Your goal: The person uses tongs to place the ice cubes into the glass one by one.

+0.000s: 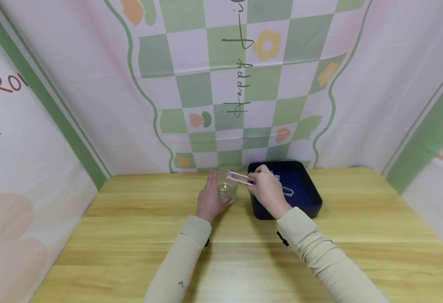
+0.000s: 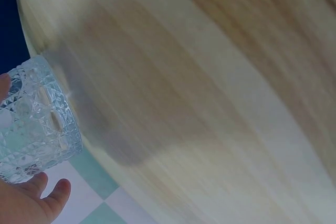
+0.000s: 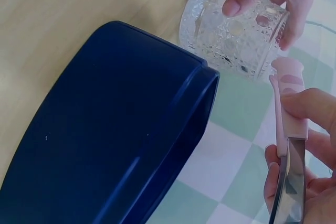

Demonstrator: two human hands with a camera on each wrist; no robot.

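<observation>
A clear cut-patterned glass [image 1: 227, 190] stands on the table, its textured wall plain in the left wrist view. My left hand [image 1: 210, 198] holds it from the left side, thumb across the front and fingers behind. In my right hand [image 1: 267, 189] is a pair of tongs [image 3: 292, 103] with pink ends and shiny metal arms, gripped between thumb and fingers. The pink tips point left, close over the glass's rim in the head view. Behind the right hand, the tongs' bent metal end [image 1: 288, 192] hangs above a dark blue tray.
The dark blue tray [image 1: 314, 198] with raised walls sits right of the glass, partly hidden by the right hand. A small pale item [image 1: 277, 177] shows inside it. Behind the wooden table [image 1: 138, 227] hangs a checked, printed cloth [image 1: 229, 84].
</observation>
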